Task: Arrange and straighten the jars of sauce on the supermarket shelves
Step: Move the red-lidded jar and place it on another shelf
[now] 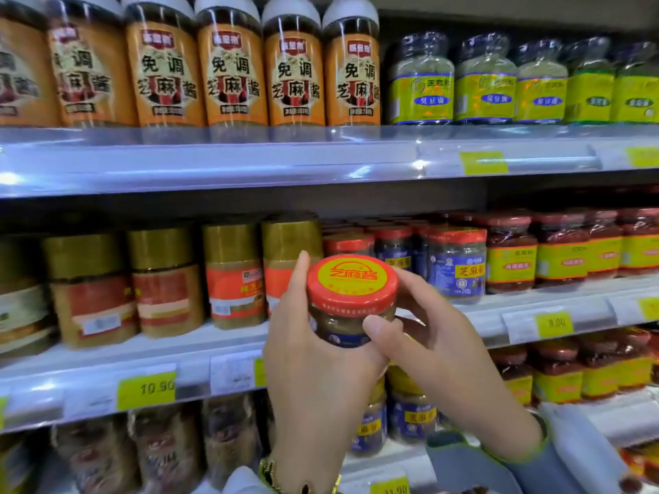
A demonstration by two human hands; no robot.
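A small glass sauce jar (351, 301) with a red and yellow lid and a blue label is held in front of the middle shelf (527, 315), tilted so its lid faces me. My left hand (313, 372) wraps its left side and bottom. From the right, my right hand (431, 344) grips it, thumb across the front. Matching blue-label jars (456, 265) with red lids stand on the middle shelf just behind and to the right.
Gold-lidded jars (231, 276) fill the middle shelf on the left, red chilli jars (560, 251) on the right. Tall orange sesame bottles (231, 73) and green-label jars (485, 80) line the top shelf. More jars (410, 411) stand below. Yellow price tags (147, 389) line the shelf edges.
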